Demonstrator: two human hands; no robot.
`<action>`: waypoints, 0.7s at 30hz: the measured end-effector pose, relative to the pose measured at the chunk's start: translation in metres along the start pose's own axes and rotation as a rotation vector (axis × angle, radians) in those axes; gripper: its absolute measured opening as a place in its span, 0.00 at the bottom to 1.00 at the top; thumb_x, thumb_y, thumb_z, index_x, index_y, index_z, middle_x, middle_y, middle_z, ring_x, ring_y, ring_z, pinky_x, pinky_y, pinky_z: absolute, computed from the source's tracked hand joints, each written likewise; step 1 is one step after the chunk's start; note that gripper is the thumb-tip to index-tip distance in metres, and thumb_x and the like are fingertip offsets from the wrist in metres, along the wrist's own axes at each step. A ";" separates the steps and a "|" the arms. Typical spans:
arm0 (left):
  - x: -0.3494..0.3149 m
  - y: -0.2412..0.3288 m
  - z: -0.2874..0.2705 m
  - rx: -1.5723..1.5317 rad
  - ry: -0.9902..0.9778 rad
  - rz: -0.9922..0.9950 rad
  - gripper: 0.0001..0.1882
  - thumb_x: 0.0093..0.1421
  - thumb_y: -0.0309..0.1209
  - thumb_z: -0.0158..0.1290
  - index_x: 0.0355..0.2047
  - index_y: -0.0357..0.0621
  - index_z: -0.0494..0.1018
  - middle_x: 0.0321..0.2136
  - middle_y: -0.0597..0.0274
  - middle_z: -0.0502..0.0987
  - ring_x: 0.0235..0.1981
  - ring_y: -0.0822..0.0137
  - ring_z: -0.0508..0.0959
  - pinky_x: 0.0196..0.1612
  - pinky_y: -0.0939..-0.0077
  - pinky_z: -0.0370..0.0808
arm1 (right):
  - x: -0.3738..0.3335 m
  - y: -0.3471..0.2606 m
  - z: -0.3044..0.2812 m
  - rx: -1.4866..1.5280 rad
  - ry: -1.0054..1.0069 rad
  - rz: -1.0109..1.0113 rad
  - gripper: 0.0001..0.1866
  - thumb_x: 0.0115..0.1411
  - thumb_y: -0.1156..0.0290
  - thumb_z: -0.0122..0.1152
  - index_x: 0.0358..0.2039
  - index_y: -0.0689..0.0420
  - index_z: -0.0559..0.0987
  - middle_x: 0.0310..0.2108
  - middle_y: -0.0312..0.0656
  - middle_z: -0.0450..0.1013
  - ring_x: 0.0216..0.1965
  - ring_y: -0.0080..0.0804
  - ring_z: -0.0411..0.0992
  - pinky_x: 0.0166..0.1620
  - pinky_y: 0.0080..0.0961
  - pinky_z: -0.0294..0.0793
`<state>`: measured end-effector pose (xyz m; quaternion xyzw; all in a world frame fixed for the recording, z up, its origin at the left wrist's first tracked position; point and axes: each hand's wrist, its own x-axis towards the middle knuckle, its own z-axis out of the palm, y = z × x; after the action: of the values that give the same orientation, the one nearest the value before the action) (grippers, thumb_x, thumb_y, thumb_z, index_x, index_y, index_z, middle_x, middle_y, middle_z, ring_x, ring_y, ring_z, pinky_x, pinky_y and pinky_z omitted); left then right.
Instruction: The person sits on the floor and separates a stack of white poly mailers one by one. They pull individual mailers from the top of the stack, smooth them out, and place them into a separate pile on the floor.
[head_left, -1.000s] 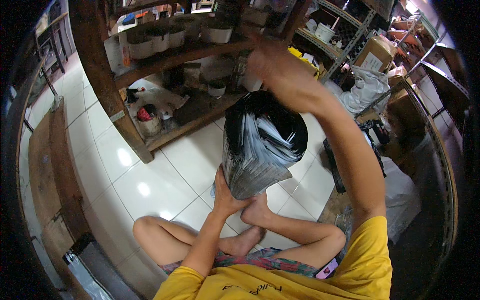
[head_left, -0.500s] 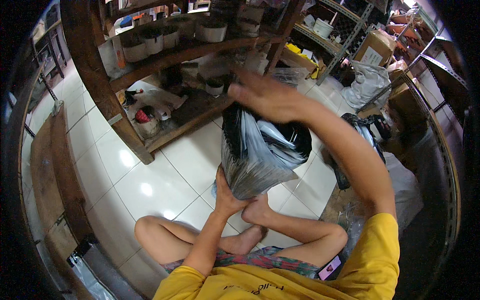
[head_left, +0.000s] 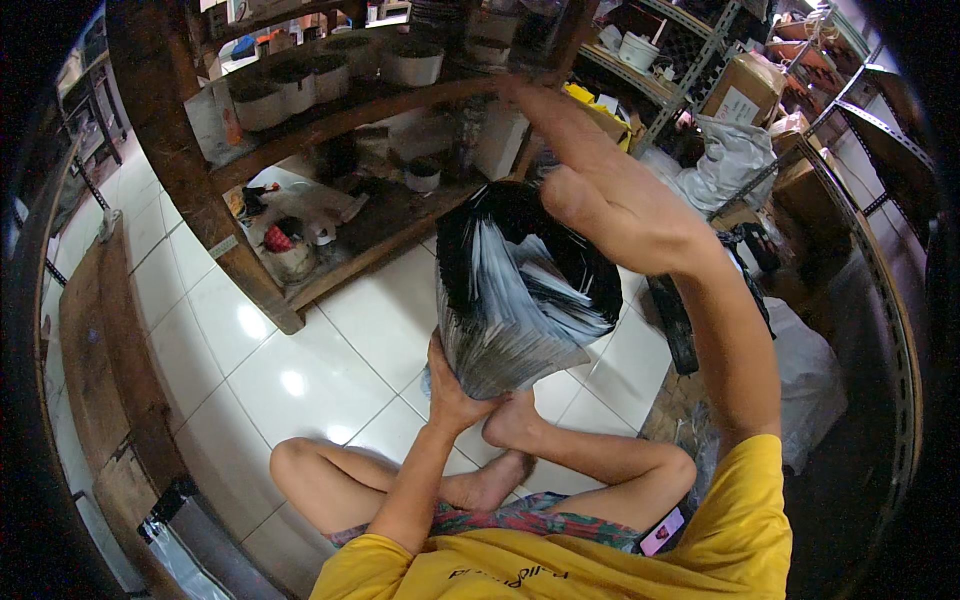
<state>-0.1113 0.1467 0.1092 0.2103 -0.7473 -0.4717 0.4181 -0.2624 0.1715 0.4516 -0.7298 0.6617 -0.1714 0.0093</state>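
A thick bundle of plastic bags [head_left: 505,325], black outside with fanned silver-grey edges, stands upright before me above the floor. My left hand [head_left: 460,395] is closed round its lower end, thumb on the left side; its other fingers are partly hidden behind and under the bundle. Beyond the bundle's upper right rim, my right hand [head_left: 610,180] is raised with its fingers stretched out and slightly blurred. Nothing shows in it. The thumb overlaps the bundle's black edge in the picture; whether it touches I cannot tell.
A dark wooden shelf [head_left: 260,285] with white pots [head_left: 410,65] stands ahead. At left runs a long wooden plank [head_left: 115,320]. A white sack [head_left: 730,160], cardboard box [head_left: 745,90] and metal racks line the right. A phone [head_left: 662,533] lies beside my right thigh.
My right hand has moved right and off the bundle's top, its fingers now pointing up and away. More of the black upper rim shows. My left hand keeps its hold.
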 end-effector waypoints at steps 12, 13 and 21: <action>0.005 0.014 -0.001 -0.106 0.022 0.008 0.72 0.30 0.39 0.79 0.68 0.31 0.43 0.61 0.40 0.62 0.62 0.44 0.66 0.65 0.56 0.63 | -0.029 -0.003 0.022 -0.289 -0.048 -0.029 0.48 0.62 0.37 0.49 0.71 0.61 0.55 0.69 0.63 0.53 0.72 0.60 0.47 0.72 0.54 0.44; 0.004 0.016 0.002 -0.097 0.022 0.013 0.72 0.30 0.39 0.79 0.68 0.31 0.43 0.61 0.40 0.62 0.62 0.44 0.66 0.65 0.56 0.63 | -0.031 0.003 0.026 -0.325 -0.077 -0.014 0.48 0.63 0.36 0.48 0.71 0.61 0.55 0.69 0.63 0.53 0.73 0.59 0.47 0.72 0.55 0.44; -0.003 -0.005 0.011 -0.133 0.009 -0.031 0.75 0.27 0.41 0.79 0.69 0.30 0.41 0.62 0.39 0.60 0.63 0.44 0.65 0.66 0.56 0.62 | 0.005 0.020 0.014 -0.135 0.105 0.019 0.46 0.66 0.36 0.44 0.67 0.67 0.61 0.64 0.66 0.61 0.68 0.60 0.57 0.70 0.44 0.54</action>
<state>-0.1189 0.1522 0.1018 0.1955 -0.7091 -0.5258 0.4272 -0.2778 0.1615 0.4346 -0.7126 0.6781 -0.1646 -0.0730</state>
